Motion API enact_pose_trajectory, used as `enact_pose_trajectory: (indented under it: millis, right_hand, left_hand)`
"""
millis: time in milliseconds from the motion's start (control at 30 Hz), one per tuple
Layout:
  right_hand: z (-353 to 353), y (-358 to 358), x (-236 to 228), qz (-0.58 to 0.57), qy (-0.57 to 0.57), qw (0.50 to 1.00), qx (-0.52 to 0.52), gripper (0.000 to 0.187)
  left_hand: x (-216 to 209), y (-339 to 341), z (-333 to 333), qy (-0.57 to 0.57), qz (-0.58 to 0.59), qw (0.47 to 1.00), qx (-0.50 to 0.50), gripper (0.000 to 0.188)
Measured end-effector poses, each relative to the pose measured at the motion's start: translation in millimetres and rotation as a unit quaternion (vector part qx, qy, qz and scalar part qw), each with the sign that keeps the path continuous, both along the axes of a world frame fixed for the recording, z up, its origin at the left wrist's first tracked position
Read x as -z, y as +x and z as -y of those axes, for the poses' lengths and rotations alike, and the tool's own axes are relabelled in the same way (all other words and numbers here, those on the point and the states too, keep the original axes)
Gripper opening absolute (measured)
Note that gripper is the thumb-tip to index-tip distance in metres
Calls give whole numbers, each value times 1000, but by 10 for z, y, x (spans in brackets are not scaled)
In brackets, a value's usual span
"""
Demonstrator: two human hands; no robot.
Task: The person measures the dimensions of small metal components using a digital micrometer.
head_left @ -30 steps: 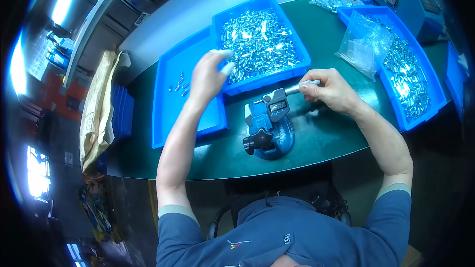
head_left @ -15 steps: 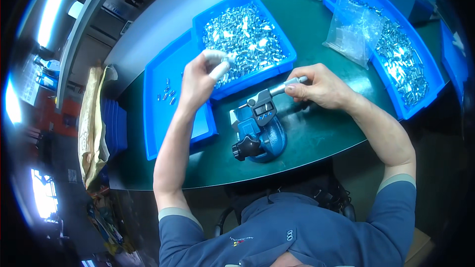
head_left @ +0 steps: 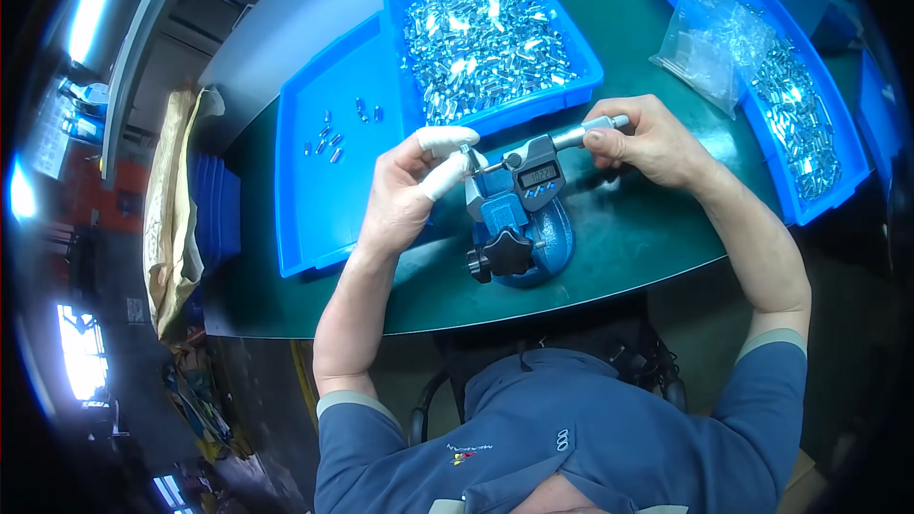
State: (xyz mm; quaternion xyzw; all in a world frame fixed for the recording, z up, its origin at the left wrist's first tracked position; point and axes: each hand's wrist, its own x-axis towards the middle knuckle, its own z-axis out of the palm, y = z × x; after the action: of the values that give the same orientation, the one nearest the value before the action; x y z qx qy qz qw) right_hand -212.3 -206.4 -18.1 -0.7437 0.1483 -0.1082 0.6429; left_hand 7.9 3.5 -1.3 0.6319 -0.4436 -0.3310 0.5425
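Note:
My left hand (head_left: 398, 195) has white finger covers on its thumb and forefinger. Between those fingertips it pinches a small metal cylinder (head_left: 467, 148), held at the measuring gap of a digital micrometer (head_left: 540, 174). Fingers partly hide the cylinder, so I cannot tell whether both jaws touch it. Closed around the micrometer's silver thimble is my right hand (head_left: 652, 145), with the thumb lying along it. A blue stand (head_left: 549, 246) with a black star knob (head_left: 507, 253) carries the micrometer on the green table.
Beyond my left hand, a blue bin (head_left: 533, 114) holds a heap of small metal cylinders. A shallower blue tray (head_left: 309, 214) at left has several loose cylinders (head_left: 335, 156). Another blue bin (head_left: 838, 196) of cylinders stands right, with a clear plastic bag (head_left: 700, 48) over its edge.
My left hand has come from the heap of cylinders to the micrometer's jaws, bringing a cylinder. The right hand stays on the thimble. The whole view has shifted slightly.

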Motion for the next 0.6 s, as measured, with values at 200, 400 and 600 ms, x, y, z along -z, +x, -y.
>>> enact_pose_trajectory:
  millis: [200,400,600]
  right_hand:
    - [26,-20,7,-13,5,1000,-1,37]
    - [31,-13,10,-11,2,1000,-3,37]
    - [3,-22,-45,38,-52,998,17,33]
  left_hand:
    - [18,-20,27,-2,-3,1000,11,23]
    - [-1,-35,34,6,-9,1000,17,22]
    - [7,-36,28,15,-11,1000,10,22]
